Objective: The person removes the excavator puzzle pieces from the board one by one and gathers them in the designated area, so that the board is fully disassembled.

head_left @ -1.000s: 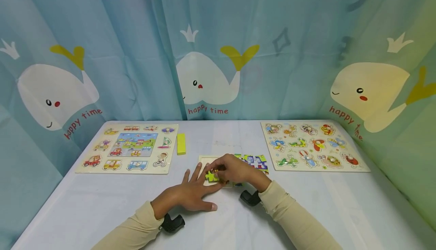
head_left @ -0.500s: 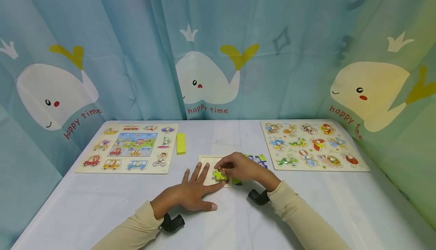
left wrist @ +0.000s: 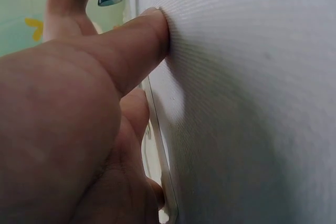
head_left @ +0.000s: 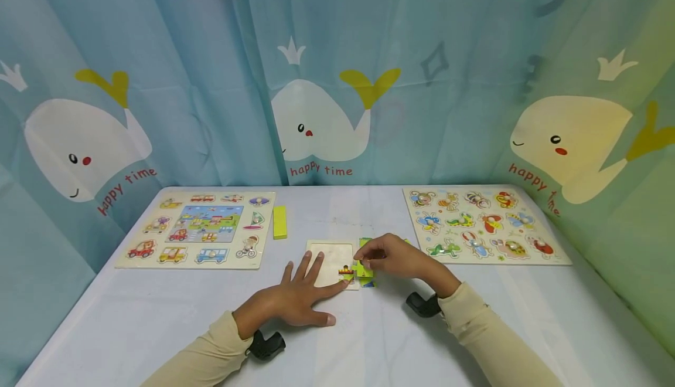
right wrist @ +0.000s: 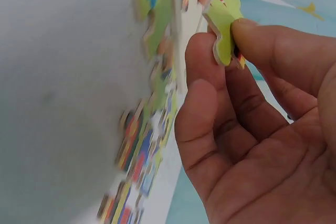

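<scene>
My right hand pinches a green jigsaw piece between thumb and fingers at the right edge of a small wooden puzzle tray. The right wrist view shows that piece tilted, clear of the table, with its green face visible. Spread fingers of my left hand rest across the tray's lower left part. One fingertip touches a jigsaw piece lying in the tray's lower right corner. More jigsaw pieces lie on the table right of the tray, mostly hidden by my right hand in the head view.
A vehicle peg puzzle board lies at the left, with a yellow block beside it. At the right is an insect peg puzzle board. A blue whale-print curtain stands behind the white-covered table.
My right hand has moved right, carrying the green jigsaw piece from over the tray to its right edge. The piece in the lower right corner now shows. My left hand has stayed put.
</scene>
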